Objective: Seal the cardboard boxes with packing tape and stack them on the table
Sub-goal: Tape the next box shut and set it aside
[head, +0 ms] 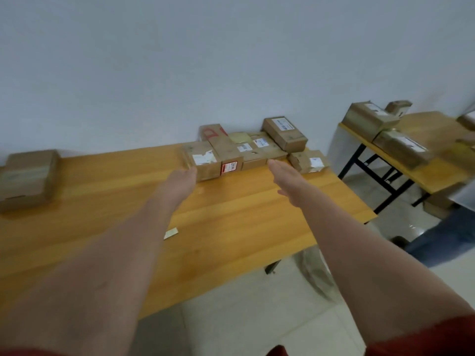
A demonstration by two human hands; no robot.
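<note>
While the left hand [181,177] touched the end box [204,160] — fingers too blurred to judge — the right hand [286,177] held its fingers [274,165] straight, together, seemingly to square the row [257,150].

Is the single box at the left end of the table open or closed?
Closed: the cardboard box lies with its top flat, no flap raised. Whether taped, cannot tell: blurred.
</note>
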